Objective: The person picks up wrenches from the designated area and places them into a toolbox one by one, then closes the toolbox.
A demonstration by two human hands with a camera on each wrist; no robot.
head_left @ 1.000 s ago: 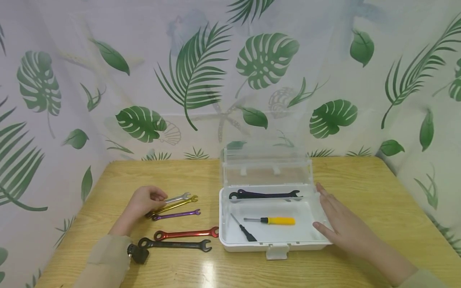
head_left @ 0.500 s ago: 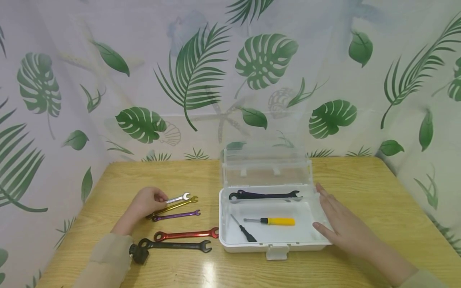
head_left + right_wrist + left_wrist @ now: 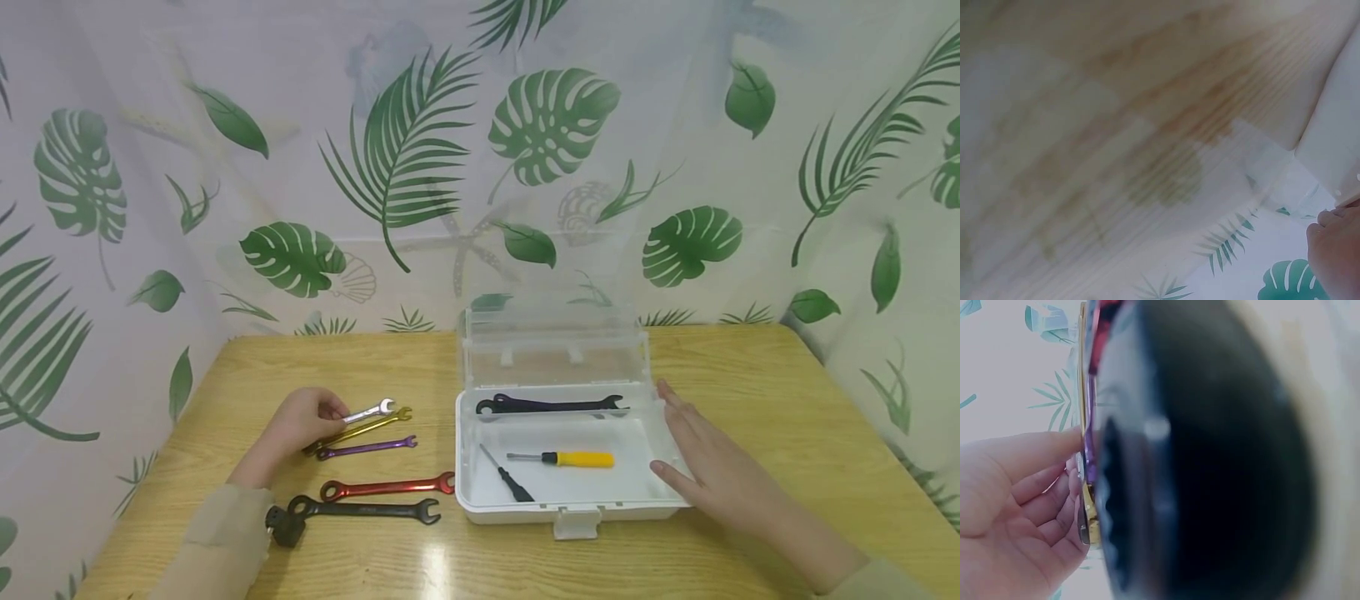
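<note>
My left hand [image 3: 303, 419] pinches the near end of a silver wrench [image 3: 367, 412], which its fingers partly hide. Close beside it lies a gold wrench [image 3: 375, 426], its ring end running under the hand. A purple wrench [image 3: 367, 448] is just in front. In the left wrist view, the thumb and curled fingers [image 3: 1054, 506] are at the wrenches' edge. My right hand [image 3: 720, 471] rests with straight fingers along the right wall of a white toolbox [image 3: 510, 518]. Its clear lid [image 3: 555, 354] stands raised at the back.
Inside the box lie a yellow-handled screwdriver [image 3: 585, 459], a black screwdriver [image 3: 516, 486] and, along the back, dark wrenches [image 3: 555, 407]. A red wrench [image 3: 390, 487] and a black wrench [image 3: 367, 509] lie on the wooden table [image 3: 375, 558] left of the box. A leaf-print curtain hangs behind.
The silver wrench has turned slightly in my left hand, its open end now showing brighter. The right hand and the box keep their places.
</note>
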